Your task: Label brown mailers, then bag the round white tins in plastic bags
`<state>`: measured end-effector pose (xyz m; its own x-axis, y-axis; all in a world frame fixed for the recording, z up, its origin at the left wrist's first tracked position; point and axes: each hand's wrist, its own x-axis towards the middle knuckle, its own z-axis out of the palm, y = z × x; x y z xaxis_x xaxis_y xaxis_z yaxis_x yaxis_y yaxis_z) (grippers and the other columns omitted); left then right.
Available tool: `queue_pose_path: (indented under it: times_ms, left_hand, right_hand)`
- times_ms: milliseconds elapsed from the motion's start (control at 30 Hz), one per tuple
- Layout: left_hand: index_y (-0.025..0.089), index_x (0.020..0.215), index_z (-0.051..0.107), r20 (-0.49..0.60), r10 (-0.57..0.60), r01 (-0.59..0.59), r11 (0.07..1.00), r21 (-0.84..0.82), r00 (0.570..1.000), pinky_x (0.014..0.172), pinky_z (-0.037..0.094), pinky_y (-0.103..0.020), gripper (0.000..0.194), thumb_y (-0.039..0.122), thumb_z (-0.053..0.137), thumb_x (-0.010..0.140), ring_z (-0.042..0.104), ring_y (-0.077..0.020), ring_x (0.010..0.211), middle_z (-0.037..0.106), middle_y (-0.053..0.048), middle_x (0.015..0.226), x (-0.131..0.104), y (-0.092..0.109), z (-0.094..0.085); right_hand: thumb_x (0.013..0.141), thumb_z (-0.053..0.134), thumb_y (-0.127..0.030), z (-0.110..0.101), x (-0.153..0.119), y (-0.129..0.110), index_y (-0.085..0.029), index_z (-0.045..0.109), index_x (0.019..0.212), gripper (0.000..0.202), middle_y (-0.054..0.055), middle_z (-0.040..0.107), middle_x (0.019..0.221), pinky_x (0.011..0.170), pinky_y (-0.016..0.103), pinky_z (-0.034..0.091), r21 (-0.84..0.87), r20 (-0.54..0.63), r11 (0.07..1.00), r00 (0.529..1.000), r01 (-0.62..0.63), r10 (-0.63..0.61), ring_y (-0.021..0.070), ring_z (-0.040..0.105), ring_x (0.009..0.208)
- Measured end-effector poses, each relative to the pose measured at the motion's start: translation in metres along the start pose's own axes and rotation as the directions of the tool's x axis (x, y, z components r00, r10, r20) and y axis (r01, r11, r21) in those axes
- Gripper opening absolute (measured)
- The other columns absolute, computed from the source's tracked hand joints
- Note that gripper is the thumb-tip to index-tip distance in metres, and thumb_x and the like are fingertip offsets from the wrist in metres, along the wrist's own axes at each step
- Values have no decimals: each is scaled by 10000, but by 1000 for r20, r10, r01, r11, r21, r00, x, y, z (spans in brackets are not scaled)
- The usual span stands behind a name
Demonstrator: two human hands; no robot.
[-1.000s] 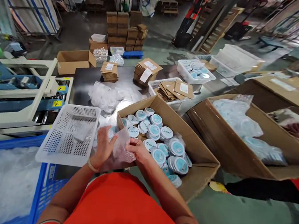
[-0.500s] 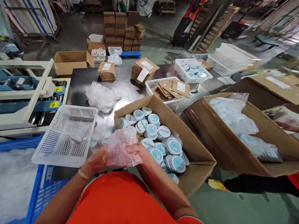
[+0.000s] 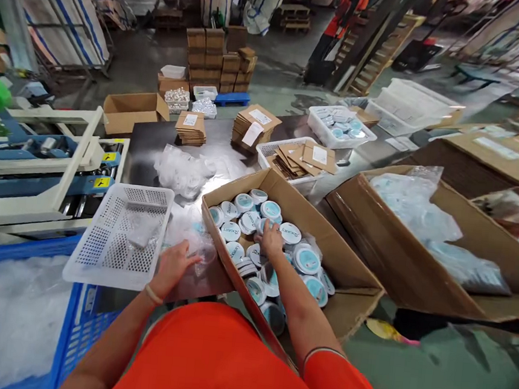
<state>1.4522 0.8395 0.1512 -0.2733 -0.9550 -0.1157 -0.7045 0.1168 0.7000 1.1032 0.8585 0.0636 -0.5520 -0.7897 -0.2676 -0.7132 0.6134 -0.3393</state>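
Observation:
My right hand [image 3: 271, 239] reaches into an open cardboard box [image 3: 344, 259] with its fingers closed over a white round tub [image 3: 263, 225]. Several more of these tubs, white and turquoise with "beauty" lettering, lie stacked and tilted around it. My left hand [image 3: 171, 271] is low over the table edge, thumb and fingers apart and holding nothing. Just beyond its fingertips lie clear plastic bags [image 3: 204, 253]; whether the thumb touches them I cannot tell. Left of that hand stands a white perforated basket [image 3: 95, 253] with a small bubble-wrapped packet [image 3: 141, 231] inside.
A blue crate [image 3: 69, 317] of clear plastic sits at lower left, beside a roller conveyor [image 3: 73, 187]. Behind the box are flat brown cartons [image 3: 255, 124] and a basket of cartons [image 3: 270, 150]. Another large box [image 3: 364, 246] with bagged goods stands at right.
The bubble-wrap bag has left both hands. My right hand has moved right into the box onto a tub. My left hand has opened and stays near the table edge.

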Motion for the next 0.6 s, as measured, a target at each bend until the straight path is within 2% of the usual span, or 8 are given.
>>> queue_pose_path:
  times_ms: [100, 200, 267, 333, 433, 467, 533, 600]
  left_hand:
    - [251, 637, 429, 105, -104, 118, 983, -138, 989, 658, 371, -303, 327, 391, 543, 909, 491, -176, 616, 443, 37, 584, 13, -2, 21]
    - [236, 644, 473, 147, -129, 160, 961, -225, 981, 610, 389, -283, 287, 378, 534, 886, 468, -153, 579, 454, 50, 571, 20, -11, 20]
    - [219, 681, 546, 192, -137, 188, 942, -280, 972, 569, 392, -268, 243, 401, 590, 836, 453, -139, 543, 469, 61, 555, 19, -14, 15]
    - [204, 683, 579, 178, -131, 190, 910, -368, 975, 566, 394, -260, 230, 404, 646, 776, 462, -130, 549, 507, 51, 565, 15, -13, 12]
    - [195, 619, 570, 89, -111, 141, 862, -487, 990, 609, 406, -266, 244, 367, 734, 674, 497, -134, 613, 569, 20, 606, 12, -5, 12]
    - [194, 606, 570, 68, -100, 121, 855, -505, 993, 619, 412, -270, 250, 356, 755, 652, 507, -139, 630, 582, 13, 614, 11, -2, 12]
    - [193, 616, 589, 62, -62, 85, 850, -521, 996, 627, 426, -273, 250, 345, 788, 627, 530, -149, 650, 608, 5, 627, 8, 5, 12]
    - [190, 667, 615, 69, -36, 70, 805, -589, 997, 635, 455, -270, 267, 345, 824, 608, 566, -155, 658, 641, 2, 646, 6, 10, 10]
  right_hand:
    - [934, 720, -267, -4, 6, -2, -39, 580, 1366, 508, 334, 661, 1265, 934, 425, 501, 27, 35, 1000, 999, 5, -6, 347, 699, 1107]
    - [961, 633, -281, -14, 1, -10, -40, 614, 1253, 379, 235, 727, 1003, 883, 424, 516, 88, 24, 996, 999, 28, -30, 316, 700, 966]
    - [989, 582, -369, -17, -16, -21, -108, 603, 1247, 367, 160, 725, 965, 851, 398, 536, 244, -26, 964, 994, 106, -102, 272, 683, 907]
    - [985, 580, -498, -16, -46, -37, -195, 575, 1272, 417, 108, 722, 1033, 820, 377, 564, 582, -86, 776, 967, 245, -240, 241, 673, 895]
    - [944, 642, -630, -10, -99, -68, -270, 569, 1317, 523, 59, 722, 1090, 785, 369, 588, 933, -70, 272, 860, 236, -506, 206, 665, 841]
    - [928, 673, -644, -8, -113, -79, -275, 590, 1319, 544, 52, 723, 1088, 785, 362, 587, 960, -24, 211, 808, 182, -589, 200, 663, 840]
    - [881, 753, -642, -5, -132, -96, -264, 656, 1287, 563, 51, 726, 1109, 816, 341, 579, 975, 54, 192, 727, 109, -685, 203, 663, 923]
    - [834, 806, -651, -4, -138, -105, -247, 716, 1213, 562, 47, 729, 1108, 801, 311, 562, 980, 104, 196, 717, 46, -690, 206, 649, 974]
